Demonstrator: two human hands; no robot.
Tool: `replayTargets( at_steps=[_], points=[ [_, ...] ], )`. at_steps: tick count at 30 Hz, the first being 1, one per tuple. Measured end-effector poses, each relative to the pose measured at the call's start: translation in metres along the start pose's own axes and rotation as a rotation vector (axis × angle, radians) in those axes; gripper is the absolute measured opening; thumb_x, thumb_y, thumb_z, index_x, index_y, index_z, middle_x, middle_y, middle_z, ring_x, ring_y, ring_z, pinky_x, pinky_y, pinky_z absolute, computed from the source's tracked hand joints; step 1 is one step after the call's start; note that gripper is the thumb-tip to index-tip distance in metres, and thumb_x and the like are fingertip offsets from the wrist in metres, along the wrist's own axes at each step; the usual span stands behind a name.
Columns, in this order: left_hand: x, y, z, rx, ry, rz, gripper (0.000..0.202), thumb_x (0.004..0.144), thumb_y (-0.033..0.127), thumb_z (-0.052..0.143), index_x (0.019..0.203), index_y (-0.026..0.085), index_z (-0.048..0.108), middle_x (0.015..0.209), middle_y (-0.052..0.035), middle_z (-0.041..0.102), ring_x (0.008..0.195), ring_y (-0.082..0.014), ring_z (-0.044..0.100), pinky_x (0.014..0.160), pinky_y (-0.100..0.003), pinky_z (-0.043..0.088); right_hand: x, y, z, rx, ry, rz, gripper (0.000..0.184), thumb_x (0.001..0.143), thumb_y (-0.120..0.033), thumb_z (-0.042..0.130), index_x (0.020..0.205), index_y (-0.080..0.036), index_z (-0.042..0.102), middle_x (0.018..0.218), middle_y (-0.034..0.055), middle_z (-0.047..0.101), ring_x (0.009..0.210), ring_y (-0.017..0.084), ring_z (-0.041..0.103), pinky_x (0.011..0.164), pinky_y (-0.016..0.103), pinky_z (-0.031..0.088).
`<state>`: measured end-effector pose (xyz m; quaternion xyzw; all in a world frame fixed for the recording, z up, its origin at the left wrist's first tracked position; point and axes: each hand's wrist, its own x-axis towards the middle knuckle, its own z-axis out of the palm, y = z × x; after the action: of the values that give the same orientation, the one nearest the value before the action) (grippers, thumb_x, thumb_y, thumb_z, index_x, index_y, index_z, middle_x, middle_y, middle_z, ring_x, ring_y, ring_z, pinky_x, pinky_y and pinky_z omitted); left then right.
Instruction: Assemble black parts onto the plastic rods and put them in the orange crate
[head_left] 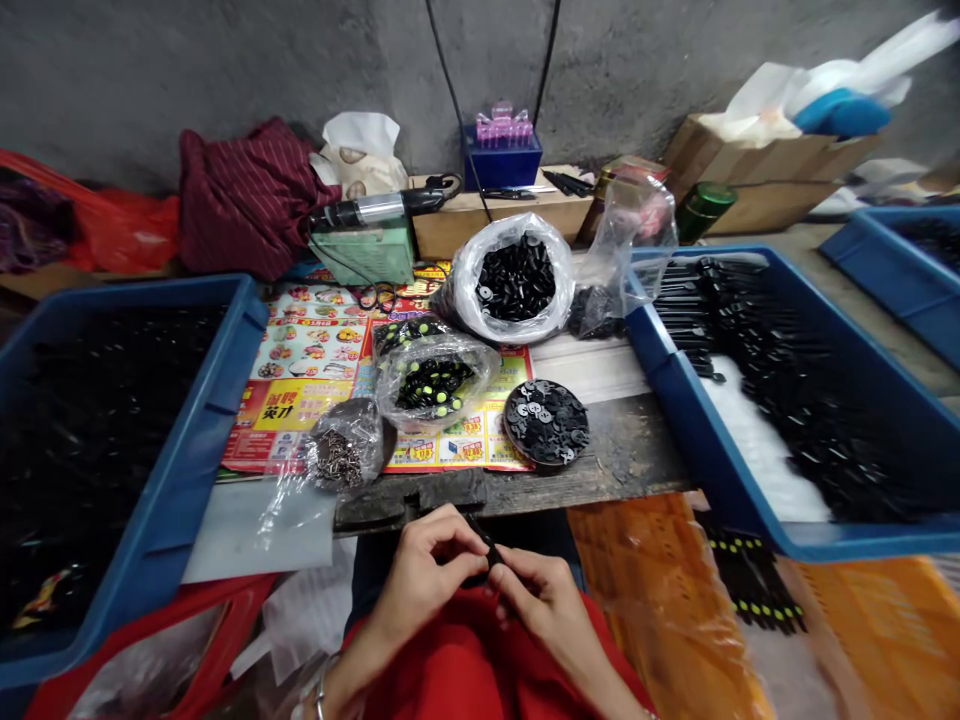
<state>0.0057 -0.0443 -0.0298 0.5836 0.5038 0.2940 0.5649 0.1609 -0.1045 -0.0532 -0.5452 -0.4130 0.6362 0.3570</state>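
Observation:
My left hand and my right hand meet over my lap, close to the table's front edge. Both pinch a small black part between their fingertips; its shape is mostly hidden by the fingers. Just beyond them on the table lies a round dish of black discs. Left of that dish sits a clear bag of black pieces with yellow-green dots, and a small bag of metal screws. Red cloth covers my lap.
A blue tray of dark parts stands at the left, another blue tray of long black parts at the right. A bigger bag of black discs, a green box, cardboard boxes and an orange crate surround the work spot.

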Motion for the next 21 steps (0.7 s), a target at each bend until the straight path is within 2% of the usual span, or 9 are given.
replayTargets(
  at_steps=[4, 9, 15, 18, 21],
  points=[
    [-0.0006, 0.0018, 0.0, -0.002, 0.013, -0.004, 0.008, 0.065, 0.012, 0.069, 0.06, 0.018, 0.07, 0.064, -0.002, 0.059, 0.058, -0.0148, 0.054, 0.053, -0.024, 0.039, -0.0002, -0.003, 0.0004, 0.029, -0.013, 0.003, 0.044, 0.088, -0.05, 0.054, 0.078, -0.01, 0.07, 0.066, 0.0035, 0.059, 0.048, 0.011, 0.055, 0.045, 0.022, 0.046],
    [-0.002, 0.0012, 0.0003, -0.039, 0.039, 0.011, 0.006, 0.067, 0.013, 0.068, 0.062, 0.016, 0.071, 0.066, -0.0023, 0.058, 0.061, -0.0158, 0.056, 0.055, -0.024, 0.041, 0.0008, -0.0056, -0.0008, 0.101, -0.026, 0.04, 0.044, 0.087, -0.051, 0.055, 0.085, -0.011, 0.071, 0.064, 0.003, 0.061, 0.047, 0.011, 0.053, 0.046, 0.022, 0.046],
    [-0.0017, -0.002, 0.0014, 0.014, 0.025, 0.028, 0.007, 0.068, 0.011, 0.067, 0.063, 0.015, 0.07, 0.067, -0.0024, 0.058, 0.061, -0.0148, 0.055, 0.055, -0.023, 0.04, 0.001, -0.0043, -0.0024, -0.027, 0.001, -0.028, 0.038, 0.09, -0.044, 0.053, 0.093, -0.011, 0.072, 0.067, 0.0024, 0.058, 0.048, 0.012, 0.056, 0.047, 0.023, 0.045],
    [-0.0025, -0.0021, 0.0019, 0.047, 0.007, 0.038, 0.009, 0.07, 0.011, 0.066, 0.063, 0.015, 0.069, 0.067, -0.0017, 0.057, 0.059, -0.0132, 0.053, 0.054, -0.022, 0.039, 0.0002, -0.0055, -0.0032, -0.081, 0.003, -0.057, 0.037, 0.091, -0.041, 0.05, 0.087, -0.011, 0.071, 0.065, 0.002, 0.057, 0.048, 0.013, 0.056, 0.048, 0.023, 0.043],
    [-0.0036, 0.001, 0.0025, 0.037, -0.006, 0.007, 0.006, 0.069, 0.01, 0.066, 0.066, 0.015, 0.067, 0.07, -0.0008, 0.056, 0.06, -0.012, 0.052, 0.054, -0.021, 0.04, -0.0008, -0.0086, -0.0049, -0.228, 0.037, -0.174, 0.035, 0.093, -0.036, 0.048, 0.077, -0.012, 0.068, 0.062, 0.0019, 0.056, 0.054, 0.014, 0.055, 0.052, 0.023, 0.039]
  ],
)
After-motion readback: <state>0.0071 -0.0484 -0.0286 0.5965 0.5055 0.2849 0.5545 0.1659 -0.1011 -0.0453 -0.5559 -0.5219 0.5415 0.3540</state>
